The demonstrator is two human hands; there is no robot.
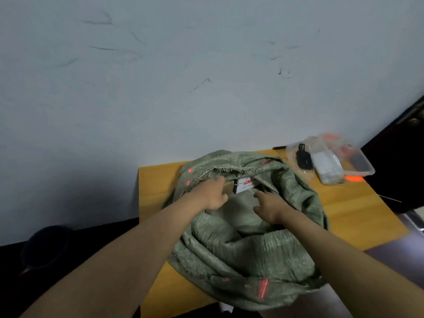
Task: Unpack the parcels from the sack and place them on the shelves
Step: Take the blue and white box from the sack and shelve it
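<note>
A green woven sack [247,244] with red marks lies crumpled on a yellow wooden table [353,216]. Its mouth opens toward the wall. Inside the mouth shows a brown cardboard parcel [243,184] with a white label. My left hand [213,193] reaches into the mouth and grips the parcel's left end. My right hand [268,205] rests on the sack cloth just below the parcel, fingers spread and loosely bent. No shelves are in view.
A clear plastic tray [358,161] with small items, a white packet [328,166] and a black clip stand at the table's far right by the wall. A dark bin [46,246] sits on the floor at left. Dark furniture stands at right.
</note>
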